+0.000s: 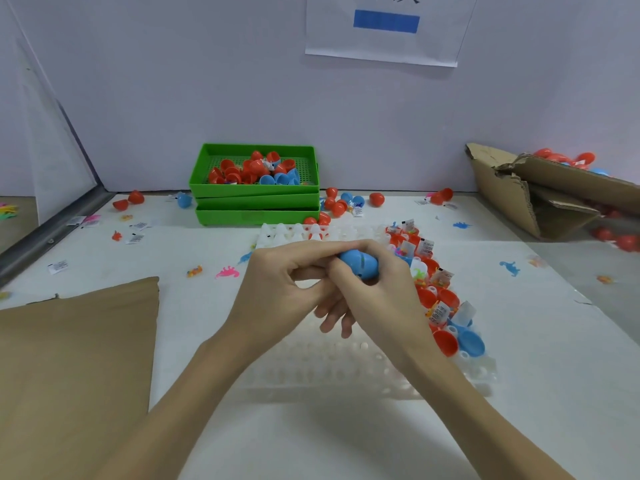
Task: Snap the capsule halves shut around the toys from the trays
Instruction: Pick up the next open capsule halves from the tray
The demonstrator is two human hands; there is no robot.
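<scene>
A blue capsule point(360, 264) is held between both hands above a clear plastic tray point(332, 372). My left hand point(284, 289) pinches its left end with thumb and fingers. My right hand point(377, 289) curls around its right side and underside. Down the tray's right side stand red capsule halves point(445, 342) and a blue half point(471, 342), several holding small packaged toys point(439, 314). I cannot tell whether the seam of the held capsule is fully closed.
Stacked green trays point(256, 202) with red and blue halves stand at the back. Loose capsules point(376, 199) and toy packets lie around them. A torn cardboard box point(540, 199) sits at right, a brown cardboard sheet point(69, 358) at left. White walls enclose the table.
</scene>
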